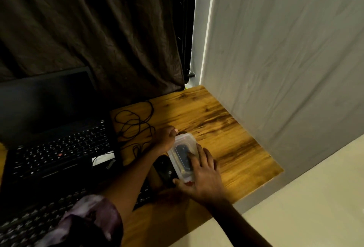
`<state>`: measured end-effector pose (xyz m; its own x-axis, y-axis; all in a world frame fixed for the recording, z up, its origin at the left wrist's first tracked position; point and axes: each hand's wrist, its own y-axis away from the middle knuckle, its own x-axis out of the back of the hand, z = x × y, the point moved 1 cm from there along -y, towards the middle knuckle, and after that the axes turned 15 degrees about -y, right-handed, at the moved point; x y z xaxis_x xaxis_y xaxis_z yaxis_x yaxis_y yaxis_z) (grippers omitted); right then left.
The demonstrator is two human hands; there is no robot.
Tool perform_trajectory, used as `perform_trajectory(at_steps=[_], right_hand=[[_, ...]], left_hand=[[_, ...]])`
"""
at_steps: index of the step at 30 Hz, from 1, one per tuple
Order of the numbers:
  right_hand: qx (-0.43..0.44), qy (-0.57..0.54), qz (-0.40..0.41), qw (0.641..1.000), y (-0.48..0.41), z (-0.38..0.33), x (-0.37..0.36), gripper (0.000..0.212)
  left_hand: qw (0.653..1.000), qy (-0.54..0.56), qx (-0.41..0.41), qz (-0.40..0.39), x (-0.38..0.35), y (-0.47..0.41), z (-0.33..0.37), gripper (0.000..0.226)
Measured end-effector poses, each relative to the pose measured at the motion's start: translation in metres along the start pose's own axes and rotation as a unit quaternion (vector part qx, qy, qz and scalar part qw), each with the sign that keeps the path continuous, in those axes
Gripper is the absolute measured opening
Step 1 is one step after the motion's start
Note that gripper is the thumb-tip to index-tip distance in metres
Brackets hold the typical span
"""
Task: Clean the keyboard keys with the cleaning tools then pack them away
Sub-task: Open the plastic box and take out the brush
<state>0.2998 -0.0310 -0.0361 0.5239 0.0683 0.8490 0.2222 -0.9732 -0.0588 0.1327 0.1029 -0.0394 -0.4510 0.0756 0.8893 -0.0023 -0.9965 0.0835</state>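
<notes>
**Left hand** (pixel 165 138): You reached it in from the near left, with the forearm crossing over the right end of the keyboard (pixel 29 225). The fingers were curled round the far end of the clear plastic box (pixel 185 140), and the thumb sat up by its far corner.

**Right hand** (pixel 204 174): You laid it flat over the top of the box. The fingers (pixel 209 156) were straight and spread, and the thumb was set against the near end. It pressed down and pinched nothing.

**Box:** It lay on the surface (pixel 226 128), well in from the right edge and about midway between the far and near edges. Its long side ran far to near. A dark oblong item showed through the plastic, too blurred to name.

**Mouse** (pixel 164 170): Black, just beside the box's left side and partly hidden by your left forearm.

**Keyboard:** Black, at the near left, with its right end under your arm.

**Laptop** (pixel 59 144): Open with a dark screen, beyond the keyboard at the left.

**Cable** (pixel 136 124): Black and in loose loops, between the laptop and your left hand, toward the far edge.

**Sleeve** (pixel 88 221): Mottled purple and white, on your left arm.

**Curtain** (pixel 88 30): Dark, hanging behind the far edge.

**Pale sheet** (pixel 285 59): Hanging along the right edge.
</notes>
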Motion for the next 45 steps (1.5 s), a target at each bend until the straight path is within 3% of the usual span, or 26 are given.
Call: perform_trajectory(at_steps=[10, 16, 19, 21, 22, 25, 26, 28, 30, 31, 35, 37, 39, 42, 45], right_hand=[[0.021, -0.037, 0.013, 0.999, -0.002, 0.001, -0.001, 0.089], [0.021, -0.251, 0.119, 0.960, -0.003, 0.010, 0.007, 0.072], [-0.033, -0.433, 0.160, 0.886, -0.007, 0.018, 0.020, 0.051], [-0.112, -0.551, 0.193, 0.804, -0.009, 0.028, 0.029, 0.033], [-0.164, -0.612, 0.196, 0.749, -0.012, 0.035, 0.032, 0.032], [-0.270, -0.773, 0.136, 0.557, -0.017, 0.054, 0.037, 0.054], [-0.279, -0.799, 0.119, 0.520, -0.018, 0.059, 0.038, 0.058], [-0.297, -0.807, 0.110, 0.498, -0.020, 0.065, 0.040, 0.057], [-0.328, -0.787, 0.120, 0.508, -0.021, 0.068, 0.042, 0.053], [-0.336, -0.766, 0.139, 0.530, -0.020, 0.070, 0.042, 0.048], [-0.272, -0.568, 0.264, 0.731, -0.016, 0.082, 0.042, 0.020], [-0.243, -0.458, 0.255, 0.816, -0.013, 0.085, 0.044, 0.018], [-0.224, -0.358, 0.222, 0.879, -0.015, 0.095, 0.038, 0.019], [-0.204, -0.251, 0.186, 0.928, -0.017, 0.108, 0.030, 0.028], [-0.173, -0.226, 0.225, 0.932, -0.016, 0.104, 0.031, 0.024]], left_hand=[[0.999, 0.053, -0.005, 0.003, 0.008, 0.031, 0.003, 0.037], [0.988, 0.117, 0.030, 0.091, 0.024, 0.055, 0.005, 0.036], [0.985, 0.048, -0.018, 0.166, 0.020, 0.058, 0.003, 0.039], [0.982, -0.047, -0.089, 0.162, 0.013, 0.060, 0.007, 0.043], [0.975, -0.088, -0.134, 0.151, 0.010, 0.059, 0.010, 0.043], [0.950, -0.169, -0.249, 0.085, 0.003, 0.060, 0.027, 0.030], [0.942, -0.212, -0.254, 0.057, 0.001, 0.061, 0.032, 0.035], [0.931, -0.301, -0.204, 0.019, -0.002, 0.060, 0.035, 0.054], [0.928, -0.335, -0.164, -0.011, -0.004, 0.058, 0.037, 0.066], [0.930, -0.337, -0.147, -0.026, -0.005, 0.058, 0.038, 0.072], [0.937, -0.321, -0.108, -0.085, -0.002, 0.054, 0.043, 0.089], [0.945, -0.302, -0.100, -0.080, 0.002, 0.055, 0.048, 0.079], [0.958, -0.269, -0.088, -0.056, 0.002, 0.055, 0.050, 0.068], [0.971, -0.225, -0.059, -0.055, 0.004, 0.057, 0.054, 0.069], [0.979, -0.182, -0.040, -0.076, 0.008, 0.060, 0.058, 0.067]])
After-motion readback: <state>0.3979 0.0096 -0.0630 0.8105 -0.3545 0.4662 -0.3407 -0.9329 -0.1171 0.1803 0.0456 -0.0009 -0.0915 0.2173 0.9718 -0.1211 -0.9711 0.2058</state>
